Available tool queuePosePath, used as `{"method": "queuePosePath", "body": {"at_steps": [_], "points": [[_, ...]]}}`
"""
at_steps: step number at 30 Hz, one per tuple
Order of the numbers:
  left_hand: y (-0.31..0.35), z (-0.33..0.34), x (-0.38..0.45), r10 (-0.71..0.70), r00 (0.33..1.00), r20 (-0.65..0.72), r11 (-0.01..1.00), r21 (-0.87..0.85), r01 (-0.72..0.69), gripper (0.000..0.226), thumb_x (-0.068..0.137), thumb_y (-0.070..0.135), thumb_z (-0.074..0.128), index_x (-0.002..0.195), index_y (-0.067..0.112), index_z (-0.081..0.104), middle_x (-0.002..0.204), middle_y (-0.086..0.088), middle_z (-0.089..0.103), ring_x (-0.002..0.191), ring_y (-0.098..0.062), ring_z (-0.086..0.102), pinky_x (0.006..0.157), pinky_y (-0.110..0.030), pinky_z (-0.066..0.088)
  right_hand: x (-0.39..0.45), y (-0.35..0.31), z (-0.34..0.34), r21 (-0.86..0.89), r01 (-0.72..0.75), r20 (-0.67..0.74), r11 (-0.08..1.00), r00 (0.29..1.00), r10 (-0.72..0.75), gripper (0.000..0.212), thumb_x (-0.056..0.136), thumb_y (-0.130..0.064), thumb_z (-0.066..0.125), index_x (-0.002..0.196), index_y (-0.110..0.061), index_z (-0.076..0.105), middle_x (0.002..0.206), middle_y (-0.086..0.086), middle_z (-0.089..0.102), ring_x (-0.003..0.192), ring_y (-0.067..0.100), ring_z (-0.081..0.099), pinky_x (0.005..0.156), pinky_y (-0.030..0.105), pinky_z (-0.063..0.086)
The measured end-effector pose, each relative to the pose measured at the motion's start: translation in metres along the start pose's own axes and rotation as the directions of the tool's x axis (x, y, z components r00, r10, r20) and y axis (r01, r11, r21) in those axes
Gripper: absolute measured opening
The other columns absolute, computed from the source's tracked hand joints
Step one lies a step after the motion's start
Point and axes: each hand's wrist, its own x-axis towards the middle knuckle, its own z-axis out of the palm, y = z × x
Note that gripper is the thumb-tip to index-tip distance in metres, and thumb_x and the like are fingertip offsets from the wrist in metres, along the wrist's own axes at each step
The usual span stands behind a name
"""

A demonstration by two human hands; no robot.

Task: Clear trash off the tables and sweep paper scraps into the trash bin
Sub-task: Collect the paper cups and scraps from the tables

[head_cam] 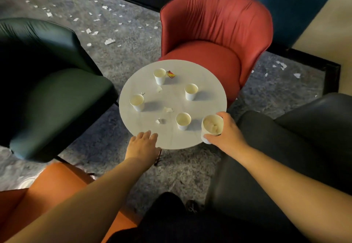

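Grey speckled carpet (133,56) spreads across the room, littered with white paper scraps (110,41). Four armchairs ring a round white table (207,82): a red chair (215,29) opposite, a dark green chair (49,82) on the left, a black chair (285,147) on the right and an orange chair (57,181) nearest. Four paper cups stand upright and well apart on the table; the nearest cup (183,121) stands just beside the right hand (226,130). That hand grips a stacked cup (211,126) holding scraps. The left hand (142,143) rests flat, fingers straight, on the table's near edge. Torn bits (168,109) and a red-yellow wrapper (171,74) lie between the cups. Probably best: drop the loose bits into the held cup first, then nest the standing cups, keeping the stack level.
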Motion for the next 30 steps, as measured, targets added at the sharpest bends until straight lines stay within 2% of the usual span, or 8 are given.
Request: {"method": "queuePosePath", "body": {"at_steps": [4,7,13,16,21,25,27,30], "points": [[-0.016,-0.008,0.02,-0.024,0.999,0.026,0.999,0.035,0.023,0.052,0.099,0.043,0.044,0.145,0.021,0.035,0.152,-0.003,0.036,0.139,-0.024,0.033,0.112,-0.042,0.029,0.025,-0.002,0.007,0.013,0.003,0.03,1.0,1.0,-0.003,0.077,0.066,-0.027,0.084,0.128,-0.021,0.039,0.125,0.0,0.046,0.108,0.018,0.05,0.087,0.036,0.051],[-0.032,-0.017,0.044,-0.048,0.998,0.031,0.998,0.034,0.047,0.053,0.1,0.044,0.043,0.146,0.022,0.033,0.156,-0.004,0.031,0.142,-0.025,0.029,0.114,-0.043,0.027,0.042,-0.006,0.01,0.018,-0.013,0.037,1.0,0.999,0.013,0.077,0.067,-0.027,0.084,0.128,-0.023,0.038,0.126,-0.001,0.045,0.108,0.017,0.05,0.087,0.039,0.052],[-0.06,-0.027,0.105,-0.023,1.0,0.014,0.998,0.054,0.022,0.055,0.1,0.044,0.043,0.148,0.021,0.028,0.159,-0.006,0.023,0.143,-0.026,0.027,0.114,-0.043,0.027,0.079,-0.014,0.031,0.06,-0.054,-0.017,0.997,0.998,0.055,0.08,0.065,-0.032,0.086,0.129,-0.026,0.038,0.126,-0.008,0.045,0.111,0.012,0.047,0.089,0.03,0.047],[-0.08,-0.031,0.136,0.004,1.0,0.02,0.998,0.059,-0.005,0.058,0.1,0.043,0.044,0.15,0.021,0.026,0.161,-0.006,0.017,0.144,-0.027,0.023,0.114,-0.043,0.027,0.096,-0.019,0.054,0.068,-0.077,-0.024,0.995,0.997,0.079,0.08,0.064,-0.034,0.086,0.128,-0.028,0.038,0.127,-0.009,0.045,0.113,0.011,0.048,0.091,0.031,0.048],[-0.123,-0.038,0.185,0.074,0.996,0.045,0.994,0.08,-0.078,0.067,0.095,0.043,0.055,0.15,0.022,0.022,0.162,-0.006,0.011,0.144,-0.028,0.021,0.113,-0.043,0.026,0.11,-0.02,0.1,0.057,-0.162,-0.094,0.985,0.981,0.167,0.071,0.066,-0.034,0.083,0.123,-0.029,0.04,0.12,-0.009,0.047,0.105,0.012,0.05,0.084,0.031,0.047],[-0.157,-0.041,0.229,0.105,0.991,0.083,0.993,0.043,-0.109,0.08,0.091,0.042,0.063,0.153,0.024,0.017,0.162,-0.006,0.012,0.145,-0.029,0.022,0.114,-0.044,0.027,0.125,-0.015,0.137,0.088,-0.278,-0.132,0.957,0.949,0.287,0.071,0.066,-0.035,0.083,0.123,-0.026,0.043,0.119,-0.006,0.049,0.103,0.013,0.052,0.087,0.034,0.048],[-0.167,-0.038,0.245,0.135,0.984,0.12,0.988,0.055,-0.143,0.083,0.09,0.043,0.065,0.154,0.024,0.014,0.162,-0.005,0.011,0.144,-0.029,0.023,0.114,-0.044,0.028,0.13,-0.006,0.152,0.078,-0.324,-0.116,0.943,0.936,0.332,0.073,0.064,-0.034,0.084,0.123,-0.024,0.043,0.119,-0.003,0.05,0.107,0.018,0.054,0.088,0.034,0.048],[-0.173,-0.027,0.266,0.203,0.964,0.174,0.974,0.062,-0.217,0.086,0.089,0.042,0.068,0.153,0.026,0.014,0.162,-0.005,0.011,0.143,-0.029,0.024,0.113,-0.044,0.03,0.129,0.001,0.168,0.098,-0.434,-0.071,0.895,0.894,0.441,0.081,0.067,-0.023,0.084,0.134,-0.02,0.037,0.13,0.001,0.046,0.118,0.02,0.048,0.093,0.03,0.039]]}}
